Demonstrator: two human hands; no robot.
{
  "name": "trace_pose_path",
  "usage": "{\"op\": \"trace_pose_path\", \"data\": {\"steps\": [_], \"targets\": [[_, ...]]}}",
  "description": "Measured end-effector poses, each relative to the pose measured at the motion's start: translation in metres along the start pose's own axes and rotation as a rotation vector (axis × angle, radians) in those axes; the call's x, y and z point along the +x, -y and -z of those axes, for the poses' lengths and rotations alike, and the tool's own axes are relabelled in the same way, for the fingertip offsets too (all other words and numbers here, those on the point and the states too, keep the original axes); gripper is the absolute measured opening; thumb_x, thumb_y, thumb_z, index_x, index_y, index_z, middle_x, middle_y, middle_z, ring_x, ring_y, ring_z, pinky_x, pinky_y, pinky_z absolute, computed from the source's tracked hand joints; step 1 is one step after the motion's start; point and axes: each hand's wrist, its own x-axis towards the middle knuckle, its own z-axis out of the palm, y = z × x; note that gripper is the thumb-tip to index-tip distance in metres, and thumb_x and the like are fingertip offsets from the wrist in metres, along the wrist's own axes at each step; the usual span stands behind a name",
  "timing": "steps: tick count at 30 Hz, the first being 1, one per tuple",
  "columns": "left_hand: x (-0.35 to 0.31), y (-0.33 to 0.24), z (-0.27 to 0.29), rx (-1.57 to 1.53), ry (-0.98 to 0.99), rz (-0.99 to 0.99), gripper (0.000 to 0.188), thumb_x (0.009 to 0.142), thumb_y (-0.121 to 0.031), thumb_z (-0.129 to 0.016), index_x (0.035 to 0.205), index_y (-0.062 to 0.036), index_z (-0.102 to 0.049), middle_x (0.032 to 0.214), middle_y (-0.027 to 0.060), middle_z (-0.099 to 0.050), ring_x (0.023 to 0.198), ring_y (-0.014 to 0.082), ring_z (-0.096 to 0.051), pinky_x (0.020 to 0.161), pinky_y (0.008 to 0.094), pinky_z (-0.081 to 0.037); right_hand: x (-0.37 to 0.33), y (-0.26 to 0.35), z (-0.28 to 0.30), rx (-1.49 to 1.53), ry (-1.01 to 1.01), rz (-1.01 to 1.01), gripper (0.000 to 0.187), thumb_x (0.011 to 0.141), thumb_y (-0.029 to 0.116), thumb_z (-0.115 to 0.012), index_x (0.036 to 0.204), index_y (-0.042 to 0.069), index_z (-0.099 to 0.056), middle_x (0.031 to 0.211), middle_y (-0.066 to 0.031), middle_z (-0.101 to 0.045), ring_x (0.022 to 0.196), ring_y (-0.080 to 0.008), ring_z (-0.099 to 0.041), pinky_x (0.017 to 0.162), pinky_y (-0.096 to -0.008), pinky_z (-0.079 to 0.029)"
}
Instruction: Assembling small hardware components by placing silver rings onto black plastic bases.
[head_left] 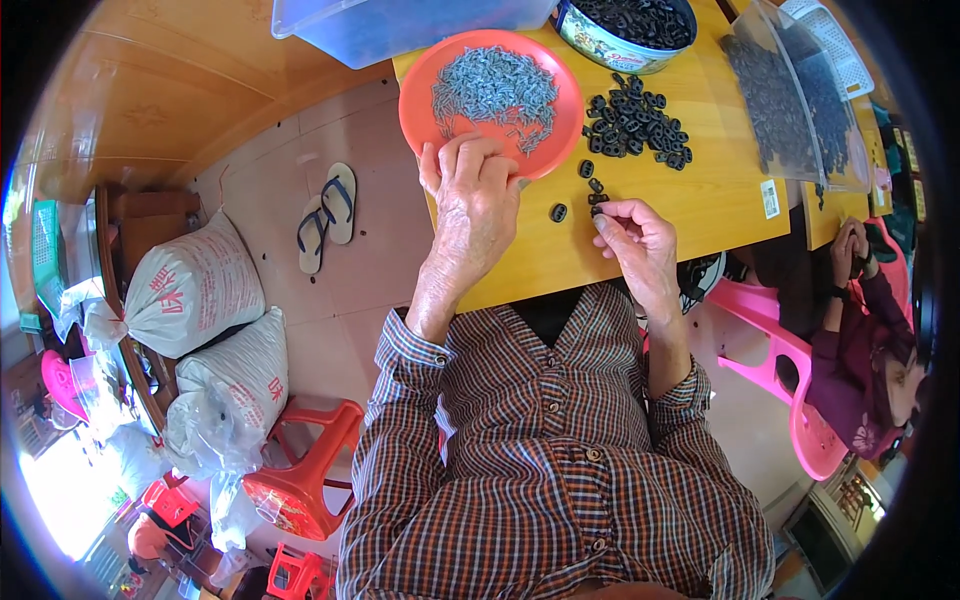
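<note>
at the fingertips of the right hand (640, 245), thumb and forefinger appear to pinch a small black part (597, 212); a few loose black pieces (558, 212) lie on the yellow table (720, 220) just beyond and to the left of that pinch, and the larger black pile (638, 120) sits farther out from it. the left hand (472, 195) bends over the near rim of the orange dish (415, 95), with the grey screws (495, 90) just ahead of its fingers; its tips are hidden, so i cannot tell whether they are spread or pinching a screw. for good handling, i'd draw single screws from the thin near edge of the heap, with a light touch so the dish doesn't tip, and hold the black part by its sides, leaving its face clear of the fingertips. the left wrist is arched, back of the hand uppermost, knuckles bent and thumb toward the right hand. the right hand is lower and turned inward, fingers curled, its forearm coming up from the person's lap side.
</note>
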Motion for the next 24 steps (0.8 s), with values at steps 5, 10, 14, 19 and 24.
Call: {"op": "trace_pose_path", "data": {"steps": [5,10,14,19,24], "targets": [[0.001,0.000,-0.004,-0.050,-0.025,0.015,0.010,0.076,-0.007,-0.067,0.085,-0.0054,-0.065,0.101,0.0067,-0.057,0.105,0.0257,-0.051,0.101,0.0464,-0.028,0.000,0.001,0.000,0.010,0.000,0.017,0.017,0.087,0.007,-0.064,0.101,-0.002,-0.063,0.081,-0.0031,-0.064,0.067,-0.0070,-0.060,0.058,-0.0191,-0.047],[-0.001,-0.001,-0.006,-0.048,-0.044,0.023,0.011,0.075,-0.005,-0.067,0.086,-0.0060,-0.064,0.100,0.0070,-0.058,0.102,0.0252,-0.052,0.100,0.0451,-0.030,0.001,0.004,0.002,0.140,0.031,-0.031,0.016,0.086,0.007,-0.065,0.098,-0.003,-0.063,0.080,-0.0045,-0.064,0.064,-0.0073,-0.059,0.055,-0.0191,-0.046],[0.000,-0.009,-0.005,0.001,-0.159,-0.046,0.015,0.075,-0.001,-0.066,0.088,-0.0034,-0.060,0.099,0.0094,-0.055,0.102,0.0273,-0.051,0.094,0.0469,-0.035,0.001,0.002,0.007,0.323,0.067,-0.093,0.016,0.086,0.010,-0.067,0.094,-0.003,-0.062,0.079,-0.0052,-0.064,0.060,-0.0074,-0.057,0.052,-0.0189,-0.043],[-0.012,-0.034,0.003,-0.291,-0.148,0.071,0.013,0.081,0.004,-0.063,0.092,-0.0013,-0.059,0.093,0.0095,-0.059,0.085,0.0228,-0.062,0.074,0.0335,-0.051,-0.001,0.000,0.010,0.459,0.109,-0.129,0.015,0.088,0.014,-0.065,0.087,0.000,-0.061,0.078,-0.0052,-0.063,0.056,-0.0065,-0.053,0.049,-0.0189,-0.040],[-0.024,-0.041,-0.008,-1.162,0.034,0.569,0.011,0.089,0.004,-0.057,0.100,0.0035,-0.057,0.087,0.0102,-0.064,0.074,0.0162,-0.067,0.072,0.0277,-0.056,-0.007,0.008,0.004,0.468,0.129,-0.119,0.015,0.090,0.014,-0.062,0.088,0.000,-0.060,0.079,-0.0049,-0.063,0.058,-0.0060,-0.053,0.050,-0.0193,-0.039]]}}
